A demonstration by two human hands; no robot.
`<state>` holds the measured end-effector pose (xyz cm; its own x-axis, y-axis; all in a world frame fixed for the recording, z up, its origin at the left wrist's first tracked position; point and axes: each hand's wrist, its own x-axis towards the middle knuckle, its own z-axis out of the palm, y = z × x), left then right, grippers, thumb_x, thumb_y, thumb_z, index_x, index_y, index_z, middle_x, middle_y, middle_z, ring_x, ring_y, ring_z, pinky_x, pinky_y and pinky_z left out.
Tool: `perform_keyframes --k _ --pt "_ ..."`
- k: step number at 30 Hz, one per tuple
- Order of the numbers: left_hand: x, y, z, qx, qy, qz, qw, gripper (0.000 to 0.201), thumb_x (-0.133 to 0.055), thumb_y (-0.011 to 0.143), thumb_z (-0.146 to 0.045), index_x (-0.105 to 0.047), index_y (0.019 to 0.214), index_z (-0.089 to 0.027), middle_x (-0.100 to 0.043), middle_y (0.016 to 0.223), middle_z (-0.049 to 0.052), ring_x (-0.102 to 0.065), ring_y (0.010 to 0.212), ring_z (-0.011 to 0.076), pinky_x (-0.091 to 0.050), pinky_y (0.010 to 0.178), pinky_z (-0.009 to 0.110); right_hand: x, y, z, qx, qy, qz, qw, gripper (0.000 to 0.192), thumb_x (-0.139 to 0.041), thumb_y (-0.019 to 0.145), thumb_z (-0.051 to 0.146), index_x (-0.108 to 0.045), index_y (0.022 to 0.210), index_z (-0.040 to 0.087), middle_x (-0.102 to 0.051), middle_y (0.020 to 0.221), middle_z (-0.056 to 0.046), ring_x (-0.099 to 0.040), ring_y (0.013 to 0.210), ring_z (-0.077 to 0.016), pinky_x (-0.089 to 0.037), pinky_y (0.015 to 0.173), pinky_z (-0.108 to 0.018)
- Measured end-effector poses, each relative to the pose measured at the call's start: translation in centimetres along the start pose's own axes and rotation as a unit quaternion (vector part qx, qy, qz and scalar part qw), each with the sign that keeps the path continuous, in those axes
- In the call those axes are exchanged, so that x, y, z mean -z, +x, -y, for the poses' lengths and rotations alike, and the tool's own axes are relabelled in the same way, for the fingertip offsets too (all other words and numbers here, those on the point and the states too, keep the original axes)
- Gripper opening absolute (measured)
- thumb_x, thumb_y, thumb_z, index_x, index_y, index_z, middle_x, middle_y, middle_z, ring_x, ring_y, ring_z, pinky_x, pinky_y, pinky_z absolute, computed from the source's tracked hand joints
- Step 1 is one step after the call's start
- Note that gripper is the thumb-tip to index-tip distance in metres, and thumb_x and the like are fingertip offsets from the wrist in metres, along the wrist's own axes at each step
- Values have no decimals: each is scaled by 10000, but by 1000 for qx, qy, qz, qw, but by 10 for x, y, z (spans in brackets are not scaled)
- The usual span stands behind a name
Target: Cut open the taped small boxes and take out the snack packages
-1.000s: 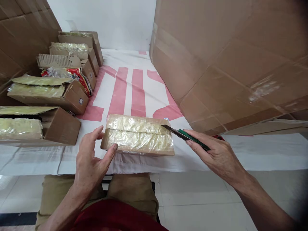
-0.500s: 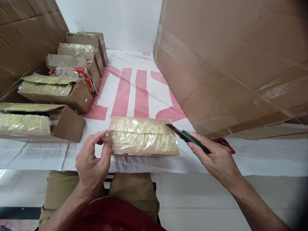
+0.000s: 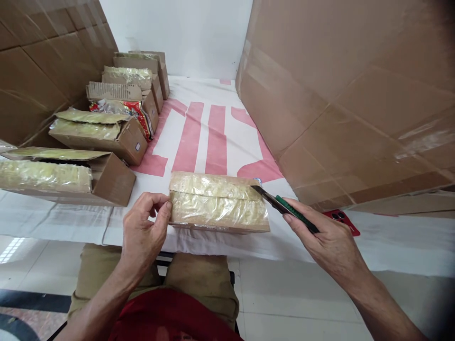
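My left hand (image 3: 144, 232) pinches the left end of a small cardboard box (image 3: 218, 202) wrapped in yellowish tape, thumb and fingertips closed on its corner. The box lies flat near the front edge of the table (image 3: 64, 222), right in front of me, on a white cloth with pink stripes (image 3: 199, 137).

My right hand (image 3: 329, 241) grips a green utility knife (image 3: 289, 210), fingers wrapped along its handle. The blade points left and its tip touches the top right corner of the box, at the seam between the 2 taped flaps.

Just behind my right hand a red phone (image 3: 341, 220) lies on the cloth. A very large cardboard carton (image 3: 348, 94) stands to the right, close to the box. To the left, a row of opened small boxes (image 3: 103, 137) runs away from me along the table; their flaps carry the same yellowish tape, and 1 shows red packets (image 3: 137, 113) inside. More big cartons (image 3: 39, 61) rise behind that row. My knees, in khaki trousers (image 3: 199, 277), show under the table edge.
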<state>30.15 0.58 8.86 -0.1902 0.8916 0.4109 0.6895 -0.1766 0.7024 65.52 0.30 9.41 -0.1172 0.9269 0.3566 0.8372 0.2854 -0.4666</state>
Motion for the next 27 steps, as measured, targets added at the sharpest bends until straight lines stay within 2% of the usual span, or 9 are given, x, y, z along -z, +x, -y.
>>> perform_keyframes --k 8,10,13,15,17,19,21,23,27 --pt "-31 -16 21 -145 -7 -165 976 90 -595 976 -144 -613 1003 -228 -655 944 30 -664 927 180 -538 870 361 -1 -3 2 -7 -23 -6 1000 332 -591 1009 360 -752 1279 252 -830 1097 -62 -769 712 -219 -585 582 -306" --pt "-36 -18 26 -151 -24 -178 972 99 -591 979 -148 -602 1029 -233 -664 1019 50 -672 999 193 -548 929 403 -1 -4 3 -12 -28 -8 1000 325 -590 1007 361 -757 1262 249 -833 1045 -54 -719 612 -189 -546 516 -291" --pt "-38 -20 29 -118 -61 -171 976 34 -554 1010 -232 -579 1031 -237 -680 1044 66 -691 1053 217 -558 977 457 -1 -3 3 -26 -29 -4 999 315 -589 1002 348 -760 1253 263 -825 920 -24 -659 527 -165 -510 469 -277" --pt "-34 -20 26 -74 -89 -142 983 82 -546 1020 -302 -589 1032 -233 -701 1038 73 -707 1068 230 -565 990 470 -1 -3 5 -31 -21 -2 999 324 -589 1001 332 -754 1270 262 -829 956 -28 -710 601 -181 -553 533 -280" --pt "-26 -18 22 -1 -116 -96 989 144 -586 1002 -366 -620 1021 -227 -730 1066 80 -722 1071 237 -581 975 447 0 -2 8 -29 -10 1 1000 329 -589 999 313 -752 1278 249 -832 1043 -42 -765 727 -203 -598 636 -287" --pt "-13 -13 18 80 -136 -46 986 223 -667 948 -421 -651 1061 -229 -756 1062 69 -738 1022 235 -601 914 401 0 0 11 -25 -3 9 1000 332 -581 1002 296 -752 1280 238 -831 1088 -48 -786 804 -211 -617 705 -288" --pt "0 -4 15 130 -123 -5 984 365 -739 877 -486 -675 1145 -246 -771 1005 47 -741 934 231 -605 812 354 0 1 13 -21 3 18 1000 335 -567 1006 283 -751 1282 236 -830 1104 -48 -792 838 -211 -624 733 -286" --pt "12 10 12 132 -69 48 988 422 -774 808 -566 -728 1099 -265 -775 915 25 -722 811 221 -574 697 319 0 2 14 -18 12 20 1000 332 -554 1010 276 -754 1272 237 -829 1119 -49 -796 866 -210 -629 750 -286" --pt "22 42 5 72 40 187 979 467 -710 719 -743 -752 711 -278 -712 649 10 -588 529 185 -438 512 305 -2 1 14 -18 23 14 999 323 -550 1013 269 -755 1257 214 -828 1124 -64 -797 885 -212 -630 765 -293"
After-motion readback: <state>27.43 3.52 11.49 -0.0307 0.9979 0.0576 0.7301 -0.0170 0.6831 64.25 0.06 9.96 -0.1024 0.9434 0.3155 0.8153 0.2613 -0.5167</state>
